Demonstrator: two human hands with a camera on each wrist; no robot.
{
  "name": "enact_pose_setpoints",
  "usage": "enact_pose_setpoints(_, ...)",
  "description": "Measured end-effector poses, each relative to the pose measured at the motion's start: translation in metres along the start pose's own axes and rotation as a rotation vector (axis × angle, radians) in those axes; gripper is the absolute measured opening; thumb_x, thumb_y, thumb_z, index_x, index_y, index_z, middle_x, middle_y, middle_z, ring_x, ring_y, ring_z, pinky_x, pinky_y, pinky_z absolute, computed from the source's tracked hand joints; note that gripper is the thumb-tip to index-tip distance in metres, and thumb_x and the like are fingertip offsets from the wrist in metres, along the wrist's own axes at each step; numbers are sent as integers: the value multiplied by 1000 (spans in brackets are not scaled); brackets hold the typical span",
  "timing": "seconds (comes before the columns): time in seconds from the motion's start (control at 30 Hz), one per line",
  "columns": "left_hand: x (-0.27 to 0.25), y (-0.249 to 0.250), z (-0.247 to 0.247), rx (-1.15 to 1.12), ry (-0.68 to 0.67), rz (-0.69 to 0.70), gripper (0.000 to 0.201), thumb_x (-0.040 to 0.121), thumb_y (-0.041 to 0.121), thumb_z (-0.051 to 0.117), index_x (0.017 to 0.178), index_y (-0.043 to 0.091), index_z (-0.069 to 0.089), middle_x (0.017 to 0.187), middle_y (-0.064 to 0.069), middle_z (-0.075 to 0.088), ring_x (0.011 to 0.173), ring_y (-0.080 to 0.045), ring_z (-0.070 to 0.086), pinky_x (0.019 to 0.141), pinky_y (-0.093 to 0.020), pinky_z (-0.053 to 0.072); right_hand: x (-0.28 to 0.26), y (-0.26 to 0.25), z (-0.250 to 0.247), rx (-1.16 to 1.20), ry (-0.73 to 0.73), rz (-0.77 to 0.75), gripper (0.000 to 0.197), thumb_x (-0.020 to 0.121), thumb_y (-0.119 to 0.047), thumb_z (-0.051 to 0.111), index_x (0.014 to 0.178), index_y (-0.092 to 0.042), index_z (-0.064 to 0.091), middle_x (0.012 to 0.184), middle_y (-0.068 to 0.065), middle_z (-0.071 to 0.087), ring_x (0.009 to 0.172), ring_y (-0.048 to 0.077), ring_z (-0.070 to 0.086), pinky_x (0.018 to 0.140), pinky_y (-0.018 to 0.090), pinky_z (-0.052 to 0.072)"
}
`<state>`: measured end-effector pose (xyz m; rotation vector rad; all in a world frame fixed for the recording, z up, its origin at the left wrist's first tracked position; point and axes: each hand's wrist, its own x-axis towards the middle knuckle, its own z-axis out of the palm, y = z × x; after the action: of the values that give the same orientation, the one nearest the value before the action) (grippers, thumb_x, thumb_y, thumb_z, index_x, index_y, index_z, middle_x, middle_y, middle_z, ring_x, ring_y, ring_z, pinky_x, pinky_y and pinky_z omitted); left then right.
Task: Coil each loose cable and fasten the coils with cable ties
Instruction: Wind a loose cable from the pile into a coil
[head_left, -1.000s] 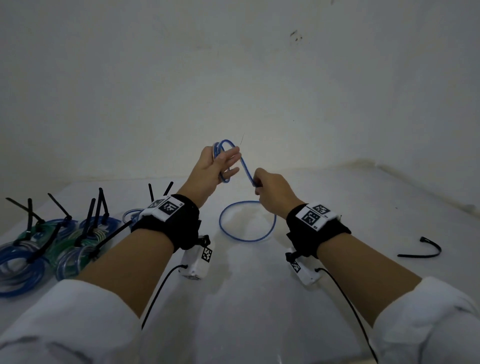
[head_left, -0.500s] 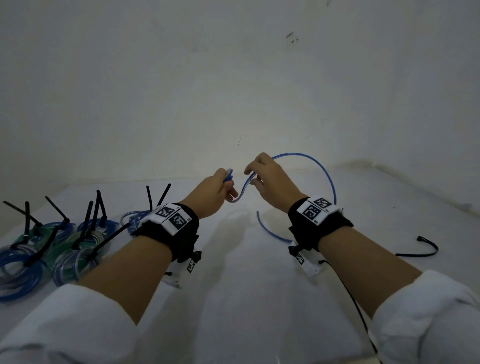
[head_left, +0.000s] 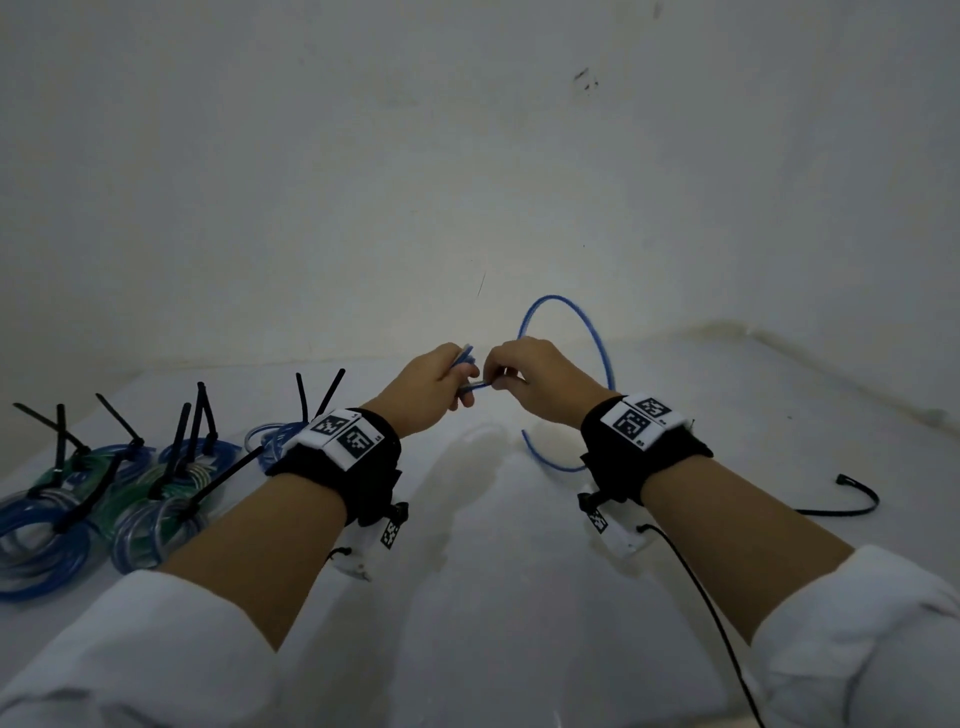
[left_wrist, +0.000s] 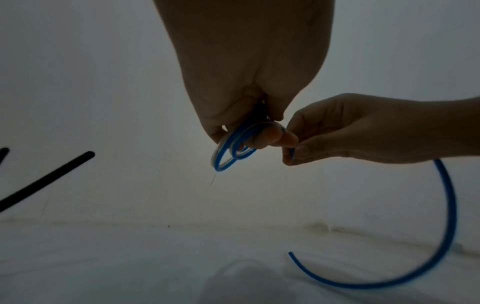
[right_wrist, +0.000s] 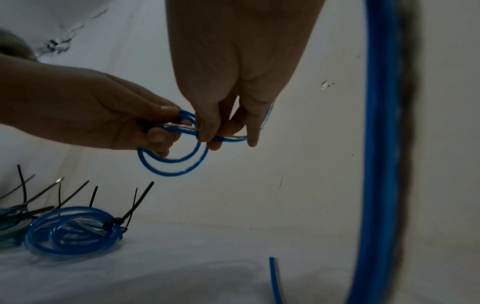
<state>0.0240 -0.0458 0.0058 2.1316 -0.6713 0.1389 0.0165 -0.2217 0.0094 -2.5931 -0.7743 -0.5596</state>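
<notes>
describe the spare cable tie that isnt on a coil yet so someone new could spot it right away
Start at the white table and look past the right hand toward the table's right edge. There a single black cable tie lies flat in a loose curve. Unlike the ties standing up from the bundled coils on the left, it wraps nothing.

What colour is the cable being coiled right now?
Blue; the cable shows best in the right wrist view, looped in the left hand.

**A:** What colours are seen here? The cable (head_left: 597, 338) is shown as blue.

**B:** Yep. The finished coils (head_left: 47, 525) are seen in blue, green and clear, cinched with black ties (head_left: 179, 452). Black wristbands (head_left: 644, 447) are worn, tagged with black-and-white square codes. White sleeves (head_left: 857, 639), whitish table (head_left: 493, 597).
</notes>
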Motion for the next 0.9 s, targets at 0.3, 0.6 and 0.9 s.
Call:
enact_pose_setpoints(0.3,-2,0,-3,-183,64,-56,18,99,14,38,92,4,51,68,1,48,60,-11,42,58,-16,36,-3,8,-1,-27,-38,103,10,86,-13,64,91,-5,61,89,5,55,80,16,45,70,22,29)
enact_pose_setpoints(0.6,-5,11,3,-216,-126,-82,26,101,22,34,84,12,52,62,1,43,53,-13,39,49,-20,34,-3,13,0,-11,-62,48,20,91,-6,51,101,-6,69,85,6,72,81,22,54,72,29,40)
enact_pose_setpoints(0.9,-9,24,-2,-330,-158,-161,26,102,22,31,93,7,51,63,-1,38,52,-12,39,50,-16,38,-6,7,-5,-40,43,67,21,94,-11,47,94,-4,67,85,11,65,80,27,57,73,40,45)
